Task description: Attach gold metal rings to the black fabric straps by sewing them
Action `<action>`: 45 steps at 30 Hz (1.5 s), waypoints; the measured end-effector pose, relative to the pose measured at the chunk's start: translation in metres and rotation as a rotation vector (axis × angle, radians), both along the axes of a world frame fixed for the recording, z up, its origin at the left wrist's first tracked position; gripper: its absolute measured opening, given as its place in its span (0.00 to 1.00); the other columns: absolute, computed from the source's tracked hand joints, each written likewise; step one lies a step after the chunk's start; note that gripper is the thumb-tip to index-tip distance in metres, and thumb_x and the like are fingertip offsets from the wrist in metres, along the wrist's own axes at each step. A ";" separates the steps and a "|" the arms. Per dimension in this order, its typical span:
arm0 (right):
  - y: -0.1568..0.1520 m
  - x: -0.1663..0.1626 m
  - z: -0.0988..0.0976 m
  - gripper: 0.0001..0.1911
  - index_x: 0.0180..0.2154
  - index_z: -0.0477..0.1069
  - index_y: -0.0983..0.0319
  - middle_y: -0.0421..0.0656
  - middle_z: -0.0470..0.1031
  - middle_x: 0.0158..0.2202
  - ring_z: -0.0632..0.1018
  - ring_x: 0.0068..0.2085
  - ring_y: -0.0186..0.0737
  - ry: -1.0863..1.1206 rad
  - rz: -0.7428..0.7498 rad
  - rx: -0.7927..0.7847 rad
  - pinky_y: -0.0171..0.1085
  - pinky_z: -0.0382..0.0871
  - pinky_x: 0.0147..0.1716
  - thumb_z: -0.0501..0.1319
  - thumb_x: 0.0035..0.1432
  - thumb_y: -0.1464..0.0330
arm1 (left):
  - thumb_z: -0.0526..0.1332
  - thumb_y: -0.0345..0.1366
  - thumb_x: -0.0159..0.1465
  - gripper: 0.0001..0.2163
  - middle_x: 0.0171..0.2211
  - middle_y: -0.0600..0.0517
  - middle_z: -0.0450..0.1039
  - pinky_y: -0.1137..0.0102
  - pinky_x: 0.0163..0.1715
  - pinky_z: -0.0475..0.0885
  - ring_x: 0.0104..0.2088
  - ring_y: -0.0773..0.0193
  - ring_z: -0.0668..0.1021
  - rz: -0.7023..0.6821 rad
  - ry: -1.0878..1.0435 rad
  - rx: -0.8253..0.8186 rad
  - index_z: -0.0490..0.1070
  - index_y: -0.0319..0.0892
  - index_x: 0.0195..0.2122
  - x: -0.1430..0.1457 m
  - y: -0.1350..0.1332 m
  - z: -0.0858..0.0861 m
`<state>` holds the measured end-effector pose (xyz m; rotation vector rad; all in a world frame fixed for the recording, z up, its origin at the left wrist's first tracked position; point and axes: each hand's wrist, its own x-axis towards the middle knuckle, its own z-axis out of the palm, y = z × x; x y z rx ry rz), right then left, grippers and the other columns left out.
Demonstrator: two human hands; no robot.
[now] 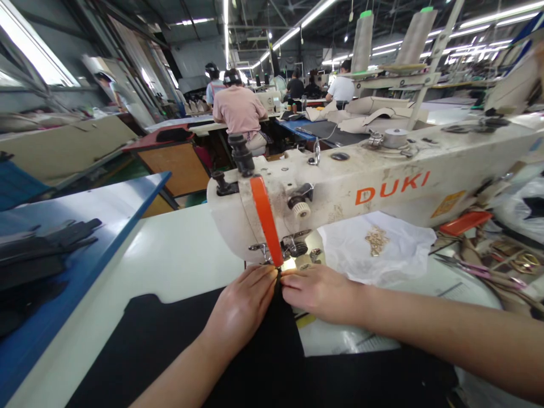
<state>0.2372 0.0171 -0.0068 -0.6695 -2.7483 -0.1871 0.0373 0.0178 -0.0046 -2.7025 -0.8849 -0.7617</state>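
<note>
A white sewing machine (331, 192) with an orange guard (266, 218) stands in front of me. Black fabric (178, 334) spreads over the white table below its head. My left hand (244, 300) presses on the fabric beside the needle area, fingertips close together on its edge. Pinched at the other side of the needle, my right hand (318, 292) holds a narrow dark strip (278, 280) of the fabric. The needle itself is hidden behind the guard and my fingers.
Small metal pieces (376, 241) lie on a white cloth (340, 255) under the machine arm. Pink-handled scissors (476, 269) rest at the right. Dark pieces lie on a blue table (97, 226) at the left. Thread cones (363, 42) stand behind; several people work farther back.
</note>
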 end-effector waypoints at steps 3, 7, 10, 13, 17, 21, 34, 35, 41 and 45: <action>-0.001 0.000 0.001 0.10 0.33 0.68 0.63 0.44 0.73 0.34 0.74 0.35 0.39 0.000 0.004 0.004 0.36 0.67 0.33 0.50 0.63 0.74 | 0.51 0.28 0.66 0.11 0.38 0.44 0.77 0.63 0.43 0.77 0.40 0.59 0.79 0.012 -0.006 0.006 0.72 0.34 0.41 0.001 0.000 0.001; 0.000 0.000 0.003 0.09 0.32 0.68 0.64 0.43 0.73 0.32 0.73 0.34 0.39 0.010 0.023 -0.005 0.35 0.67 0.32 0.51 0.63 0.74 | 0.50 0.28 0.66 0.11 0.38 0.43 0.77 0.63 0.43 0.77 0.39 0.59 0.79 0.004 0.003 0.023 0.72 0.32 0.40 0.003 -0.001 0.002; 0.000 -0.001 0.002 0.09 0.32 0.67 0.64 0.43 0.72 0.32 0.73 0.33 0.39 0.013 0.025 -0.012 0.36 0.67 0.32 0.51 0.63 0.74 | 0.50 0.28 0.66 0.10 0.38 0.43 0.77 0.64 0.43 0.77 0.39 0.59 0.79 0.008 0.000 0.015 0.71 0.33 0.41 0.003 -0.001 0.002; 0.000 -0.001 0.001 0.09 0.32 0.67 0.64 0.43 0.73 0.33 0.73 0.33 0.39 0.019 0.019 -0.007 0.36 0.67 0.33 0.51 0.63 0.74 | 0.50 0.28 0.67 0.10 0.38 0.44 0.77 0.64 0.44 0.77 0.39 0.60 0.79 -0.001 0.001 0.011 0.71 0.35 0.41 0.002 -0.002 0.002; -0.002 0.000 0.001 0.09 0.33 0.67 0.64 0.43 0.73 0.34 0.73 0.33 0.39 0.010 0.004 -0.010 0.36 0.67 0.33 0.51 0.63 0.74 | 0.51 0.28 0.66 0.10 0.38 0.45 0.77 0.65 0.44 0.77 0.39 0.60 0.79 -0.017 -0.012 0.020 0.72 0.35 0.41 0.001 -0.001 0.003; -0.002 -0.002 0.002 0.08 0.33 0.67 0.63 0.43 0.73 0.34 0.73 0.33 0.38 0.005 -0.009 -0.006 0.36 0.66 0.33 0.51 0.63 0.75 | 0.51 0.28 0.66 0.10 0.36 0.45 0.78 0.65 0.44 0.76 0.37 0.61 0.79 -0.030 -0.018 0.047 0.73 0.35 0.40 -0.001 0.002 0.001; -0.001 -0.002 -0.001 0.08 0.33 0.67 0.63 0.43 0.72 0.33 0.73 0.34 0.39 0.009 -0.004 -0.024 0.36 0.67 0.34 0.51 0.63 0.75 | 0.52 0.28 0.66 0.10 0.37 0.45 0.78 0.63 0.43 0.77 0.39 0.59 0.79 -0.006 -0.010 0.030 0.72 0.36 0.40 0.001 0.000 0.001; -0.001 -0.002 -0.002 0.08 0.33 0.67 0.63 0.43 0.72 0.33 0.73 0.35 0.39 0.010 -0.001 -0.022 0.36 0.67 0.35 0.51 0.63 0.74 | 0.52 0.28 0.66 0.10 0.38 0.44 0.78 0.63 0.43 0.77 0.39 0.59 0.79 -0.002 -0.014 0.016 0.72 0.35 0.40 0.001 0.000 0.001; -0.003 0.000 0.001 0.07 0.34 0.69 0.64 0.44 0.75 0.37 0.74 0.41 0.40 0.030 0.000 0.040 0.38 0.67 0.43 0.53 0.63 0.74 | 0.53 0.28 0.65 0.10 0.39 0.45 0.78 0.63 0.45 0.76 0.40 0.59 0.79 0.005 -0.052 -0.041 0.73 0.36 0.42 -0.001 -0.001 0.001; -0.007 0.002 0.005 0.09 0.37 0.70 0.64 0.43 0.75 0.43 0.74 0.46 0.39 0.029 0.047 0.033 0.38 0.65 0.48 0.52 0.64 0.74 | 0.53 0.28 0.65 0.10 0.39 0.45 0.78 0.63 0.45 0.76 0.41 0.59 0.79 0.013 -0.087 -0.035 0.73 0.36 0.41 -0.001 -0.001 -0.001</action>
